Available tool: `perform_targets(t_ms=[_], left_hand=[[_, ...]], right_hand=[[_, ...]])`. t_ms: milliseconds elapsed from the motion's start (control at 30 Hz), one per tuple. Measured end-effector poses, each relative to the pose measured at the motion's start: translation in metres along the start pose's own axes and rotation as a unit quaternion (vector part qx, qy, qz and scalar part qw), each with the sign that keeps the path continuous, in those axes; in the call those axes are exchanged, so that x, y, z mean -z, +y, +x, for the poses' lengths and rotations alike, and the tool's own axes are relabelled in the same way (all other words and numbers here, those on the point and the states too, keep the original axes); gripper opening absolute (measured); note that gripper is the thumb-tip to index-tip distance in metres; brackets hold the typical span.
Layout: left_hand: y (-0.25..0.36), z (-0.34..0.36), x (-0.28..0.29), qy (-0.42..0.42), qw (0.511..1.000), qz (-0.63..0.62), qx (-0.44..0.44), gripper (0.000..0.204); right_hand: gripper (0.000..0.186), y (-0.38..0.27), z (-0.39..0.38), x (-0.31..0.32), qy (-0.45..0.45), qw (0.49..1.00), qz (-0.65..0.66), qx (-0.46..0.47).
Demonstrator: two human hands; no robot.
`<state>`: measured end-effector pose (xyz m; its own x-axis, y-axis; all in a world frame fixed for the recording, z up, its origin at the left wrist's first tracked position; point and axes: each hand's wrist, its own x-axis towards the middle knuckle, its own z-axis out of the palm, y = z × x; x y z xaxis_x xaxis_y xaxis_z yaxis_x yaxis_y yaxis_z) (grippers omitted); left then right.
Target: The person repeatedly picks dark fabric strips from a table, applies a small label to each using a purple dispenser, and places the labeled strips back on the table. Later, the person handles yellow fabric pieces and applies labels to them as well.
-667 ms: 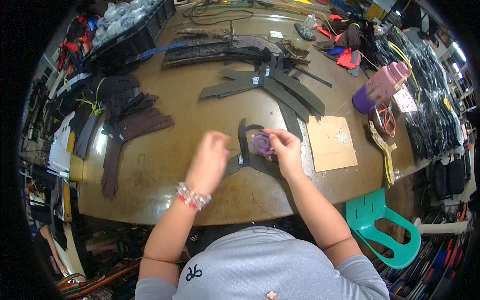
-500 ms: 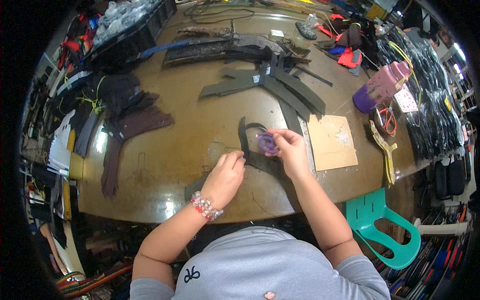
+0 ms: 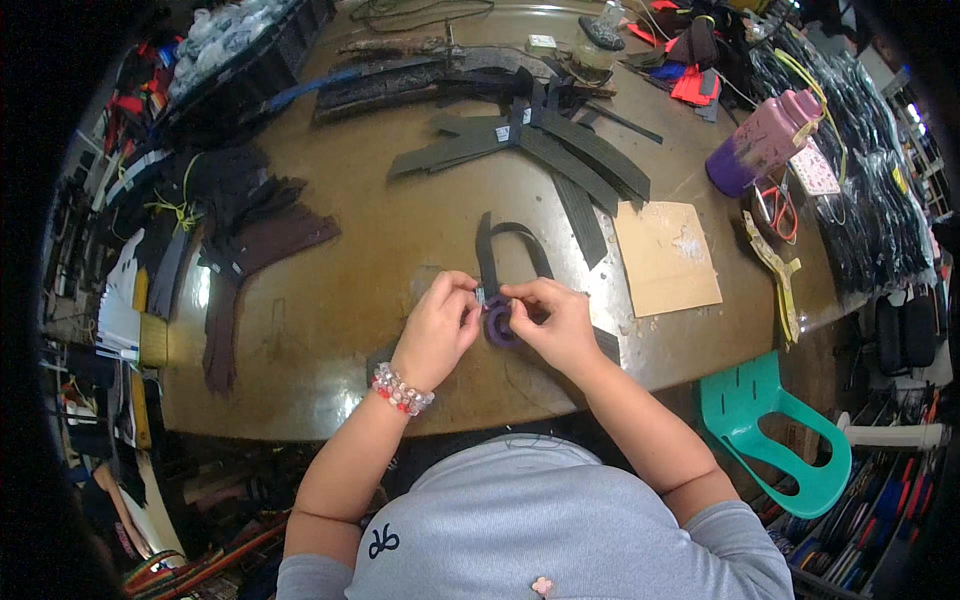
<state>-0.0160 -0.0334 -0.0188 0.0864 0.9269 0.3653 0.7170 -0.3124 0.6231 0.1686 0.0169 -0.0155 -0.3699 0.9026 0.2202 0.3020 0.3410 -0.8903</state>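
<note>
A dark strap bends into a loop on the table in front of me, its ends running in under my fingers. My left hand, a beaded bracelet at its wrist, pinches the strap's near end beside a small pale tag. Close against it, my right hand is closed on a purple coil that looks like rolled cord or tape. Both sets of fingertips nearly meet, and they hide exactly where coil and strap touch. Farther off lies a fanned bundle of dark flat straps with small white tags.
To the right lie a tan cardboard sheet, orange-handled scissors and a yellow Y-shaped piece, near a pink-purple bottle. Dark brown strap bundles are at left. A green plastic chair stands by the table's right front.
My right hand has come left and down with the purple coil, bringing it up to my left hand. The left hand has shifted slightly left. The view has tilted a little.
</note>
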Motion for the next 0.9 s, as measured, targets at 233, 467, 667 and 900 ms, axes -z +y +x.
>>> perform_targets(t_ms=[233,467,667,900], left_hand=[[0.002,-0.001,0.003,-0.006,1.0,-0.008,0.009,0.011],[0.001,0.002,0.006,-0.021,0.992,-0.095,0.077,0.008],[0.041,0.017,0.048,-0.094,0.982,-0.164,-0.015,0.008],[0.052,0.041,0.019,-0.153,0.981,0.066,-0.099,0.034]], right_hand=[[0.019,-0.002,0.0,-0.001,-0.005,1.0,-0.018,0.014],[0.018,-0.008,0.004,0.0,-0.008,0.999,0.015,-0.044],[0.024,0.015,0.024,0.103,0.149,0.965,0.191,-0.097],[0.029,0.09,0.026,0.35,0.315,0.912,0.222,-0.14]])
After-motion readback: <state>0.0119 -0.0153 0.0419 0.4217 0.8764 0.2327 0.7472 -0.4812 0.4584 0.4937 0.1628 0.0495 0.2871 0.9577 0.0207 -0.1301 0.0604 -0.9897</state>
